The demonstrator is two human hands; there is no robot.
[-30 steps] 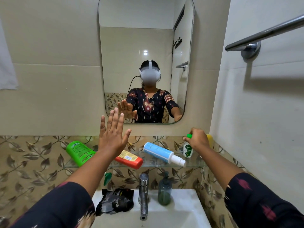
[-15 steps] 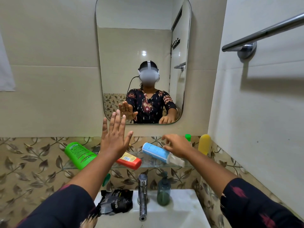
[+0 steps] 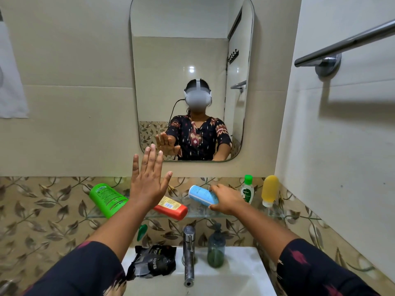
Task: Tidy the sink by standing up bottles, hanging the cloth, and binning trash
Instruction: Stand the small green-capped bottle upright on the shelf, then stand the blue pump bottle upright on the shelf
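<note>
Green bottle: lying on the glass shelf, left end, base toward the wall.
Left hand: raised in front of the shelf, palm facing away, fingers straight and spread, holding nothing; forearm angled up from lower left.
Red bottle: lying just right of the left wrist, partly hidden by it.
Wrapper: black, crumpled on the sink rim left of the tap.
Blue bottle: lying on the shelf (cap end hidden).
Right hand: reached forward, fingers curled around the blue bottle's near end.
Sanitizer, yellow bottle: upright, right end.
Rail: bare, right wall.
</note>
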